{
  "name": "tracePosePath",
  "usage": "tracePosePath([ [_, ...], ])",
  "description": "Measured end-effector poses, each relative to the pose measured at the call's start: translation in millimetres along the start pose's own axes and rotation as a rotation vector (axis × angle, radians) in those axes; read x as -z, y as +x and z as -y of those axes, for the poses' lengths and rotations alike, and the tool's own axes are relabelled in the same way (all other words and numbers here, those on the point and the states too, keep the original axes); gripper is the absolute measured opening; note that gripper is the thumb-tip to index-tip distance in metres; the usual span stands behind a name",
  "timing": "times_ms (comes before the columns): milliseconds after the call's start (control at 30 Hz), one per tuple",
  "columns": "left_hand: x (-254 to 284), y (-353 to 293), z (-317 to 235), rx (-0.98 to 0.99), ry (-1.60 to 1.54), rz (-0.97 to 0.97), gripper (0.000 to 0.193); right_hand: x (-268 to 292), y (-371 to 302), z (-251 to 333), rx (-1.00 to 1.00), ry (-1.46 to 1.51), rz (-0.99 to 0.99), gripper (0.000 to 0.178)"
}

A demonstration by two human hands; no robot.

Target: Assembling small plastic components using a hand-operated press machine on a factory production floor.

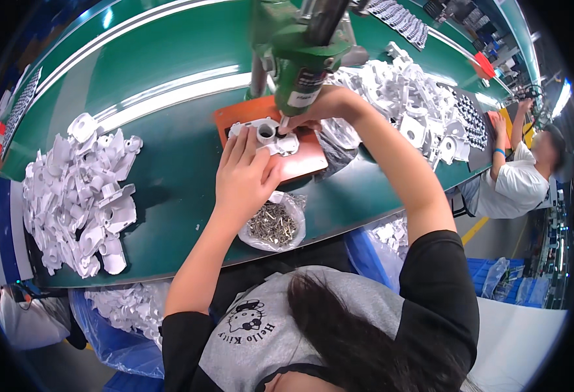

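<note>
While the left hand [244, 173] presses the white plastic part [265, 136] flat on the orange pad [303, 163] mid-counter [169, 157], the right hand [316, 108] pinches closed beneath the green press [300, 62], steadying alignment; screws [272, 225] wait at the near edge.

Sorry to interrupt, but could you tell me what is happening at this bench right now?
A person is working on a white plastic part that sits on an orange fixture plate on the green bench. The left hand steadies the part, while the right hand is up at the tip of a green powered screwdriver hanging above it. A bag of screws lies close by, with piles of white plastic parts on either side.
</note>
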State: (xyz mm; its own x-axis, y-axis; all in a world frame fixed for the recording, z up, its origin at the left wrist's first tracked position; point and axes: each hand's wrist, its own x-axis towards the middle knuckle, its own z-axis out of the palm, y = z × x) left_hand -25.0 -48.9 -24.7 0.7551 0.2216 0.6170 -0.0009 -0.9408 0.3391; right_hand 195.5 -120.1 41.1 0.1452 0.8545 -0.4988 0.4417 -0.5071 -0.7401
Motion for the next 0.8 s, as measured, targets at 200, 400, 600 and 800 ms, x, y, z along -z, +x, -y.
tracePosePath([
  [200, -2.2, 2.1, -1.1, -0.014, -0.042, -0.044, 0.021, 17.9, 18.8, -9.6, -0.038, -0.099, 0.198, 0.032],
  [400, -1.1, 0.2, 1.9, -0.014, -0.076, -0.064, 0.019, 13.8, 2.8, 9.7, -0.169, 0.013, 0.242, 0.032],
  [600, -1.9, -1.6, 2.0, -0.013, -0.092, -0.095, 0.017, 12.1, 6.0, -0.6, -0.192, 0.115, 0.299, 0.031],
  [800, 2.6, -2.4, 3.0, -0.013, -0.059, -0.089, 0.019, 70.6, -4.3, -10.2, 0.466, 0.205, 0.115, 0.031],
])
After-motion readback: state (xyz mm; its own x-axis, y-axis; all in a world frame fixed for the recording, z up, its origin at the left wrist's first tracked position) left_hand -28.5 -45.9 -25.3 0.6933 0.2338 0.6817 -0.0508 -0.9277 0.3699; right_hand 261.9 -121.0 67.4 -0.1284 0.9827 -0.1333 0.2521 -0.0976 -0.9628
